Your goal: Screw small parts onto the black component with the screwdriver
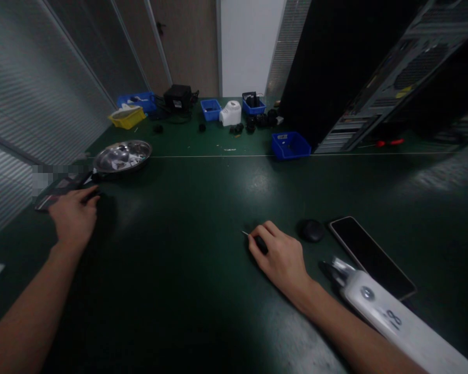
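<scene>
My right hand (281,254) rests low over the green table, its fingers wrapped round a small tool with a black handle (261,244). A thin metal tip sticks out to the left, looking like a short screwdriver. To its right lie a round black puck (312,230) and a phone (372,257) with a dark screen. On the left, my left hand (75,214) pinches a small dark piece (90,196) too unclear to name. Just beyond it stands a shiny metal bowl (122,156) with white scraps in it, and a flat dark item (68,184) lies beside the hand.
A white device marked 18 (398,317) lies along my right forearm. Blue bins (292,145), a yellow bin (128,118), a white housing (231,114) and a black box (178,98) line the back. An opened computer case (351,109) stands back right.
</scene>
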`<act>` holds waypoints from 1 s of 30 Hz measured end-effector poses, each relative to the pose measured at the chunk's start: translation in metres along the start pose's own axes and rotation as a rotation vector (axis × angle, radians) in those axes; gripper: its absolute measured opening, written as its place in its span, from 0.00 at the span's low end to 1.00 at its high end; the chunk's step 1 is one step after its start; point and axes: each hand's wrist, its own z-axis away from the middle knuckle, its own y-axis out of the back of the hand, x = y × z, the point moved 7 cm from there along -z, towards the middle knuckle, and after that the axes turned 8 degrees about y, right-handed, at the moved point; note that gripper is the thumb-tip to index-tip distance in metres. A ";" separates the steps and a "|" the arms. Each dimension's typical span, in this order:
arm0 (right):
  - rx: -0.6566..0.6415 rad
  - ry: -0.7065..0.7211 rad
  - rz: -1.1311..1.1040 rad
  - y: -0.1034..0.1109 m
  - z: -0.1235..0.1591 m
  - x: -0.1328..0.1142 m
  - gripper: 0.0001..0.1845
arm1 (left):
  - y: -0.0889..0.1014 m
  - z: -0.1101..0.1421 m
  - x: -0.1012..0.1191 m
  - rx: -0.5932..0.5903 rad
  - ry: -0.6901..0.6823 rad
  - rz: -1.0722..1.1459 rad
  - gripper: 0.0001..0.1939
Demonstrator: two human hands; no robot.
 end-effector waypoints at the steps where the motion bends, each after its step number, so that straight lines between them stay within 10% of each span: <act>1: 0.000 0.000 -0.003 0.000 0.000 0.000 0.09 | 0.000 0.000 -0.001 0.004 0.012 -0.001 0.23; 30: 0.000 0.010 -0.008 0.000 0.000 0.000 0.09 | 0.004 -0.001 -0.003 -0.041 0.060 -0.150 0.22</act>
